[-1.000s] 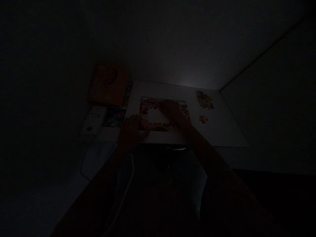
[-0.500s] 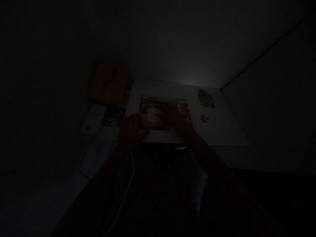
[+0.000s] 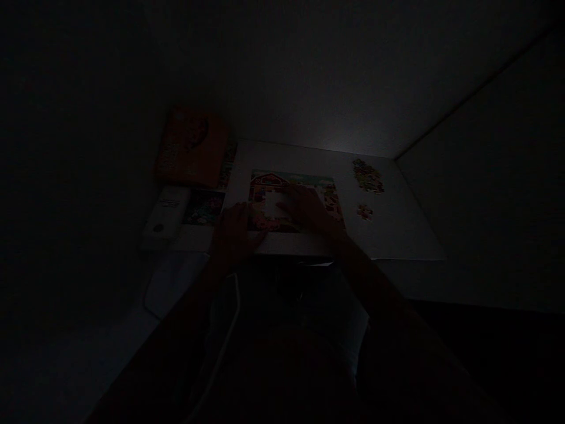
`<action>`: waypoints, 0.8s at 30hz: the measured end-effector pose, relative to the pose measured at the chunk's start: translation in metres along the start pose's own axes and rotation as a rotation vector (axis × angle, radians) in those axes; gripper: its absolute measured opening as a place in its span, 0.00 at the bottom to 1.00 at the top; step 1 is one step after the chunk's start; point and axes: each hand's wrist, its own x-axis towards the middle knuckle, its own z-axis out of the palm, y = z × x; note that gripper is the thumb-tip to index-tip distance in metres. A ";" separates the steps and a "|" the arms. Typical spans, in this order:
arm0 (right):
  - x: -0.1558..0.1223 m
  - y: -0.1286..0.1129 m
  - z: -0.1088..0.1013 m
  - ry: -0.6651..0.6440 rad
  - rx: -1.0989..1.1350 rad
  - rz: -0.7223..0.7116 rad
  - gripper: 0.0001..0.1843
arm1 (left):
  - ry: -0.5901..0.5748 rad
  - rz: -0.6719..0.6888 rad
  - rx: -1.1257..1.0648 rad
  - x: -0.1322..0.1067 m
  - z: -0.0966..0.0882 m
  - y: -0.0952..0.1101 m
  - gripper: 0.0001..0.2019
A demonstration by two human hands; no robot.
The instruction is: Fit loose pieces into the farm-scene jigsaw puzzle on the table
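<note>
The scene is very dark. A partly built jigsaw puzzle (image 3: 269, 182) with a red barn picture lies on a white board (image 3: 397, 235). Its middle has a white gap. My left hand (image 3: 233, 232) rests on the puzzle's lower left corner, fingers lying flat. My right hand (image 3: 309, 209) lies over the puzzle's middle and right part, fingers bent down onto the pieces. Whether it holds a piece is too dark to tell.
A pile of loose pieces (image 3: 368, 175) and a smaller clump (image 3: 364, 212) lie right of the puzzle. An orange box (image 3: 192, 147) leans at the back left, with a white device (image 3: 165, 219) and a colourful picture sheet (image 3: 203, 207) below it.
My right hand slid from the puzzle's top edge down toward its middle. The left hand stayed at the lower left corner.
</note>
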 end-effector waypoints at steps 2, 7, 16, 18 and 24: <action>0.002 -0.002 0.003 0.005 -0.004 0.007 0.33 | -0.008 -0.002 0.007 0.000 0.000 0.000 0.39; 0.001 -0.004 0.008 -0.001 0.006 0.004 0.38 | 0.007 0.019 -0.001 0.000 0.000 -0.001 0.38; 0.011 0.004 0.009 0.005 0.005 0.014 0.46 | 0.009 0.023 -0.010 0.001 0.001 -0.002 0.38; 0.014 0.005 0.009 -0.007 -0.004 0.018 0.45 | 0.010 0.025 -0.015 0.001 0.001 -0.002 0.38; 0.007 0.050 -0.008 0.080 0.305 0.111 0.41 | 0.027 0.031 -0.011 0.001 0.005 -0.006 0.39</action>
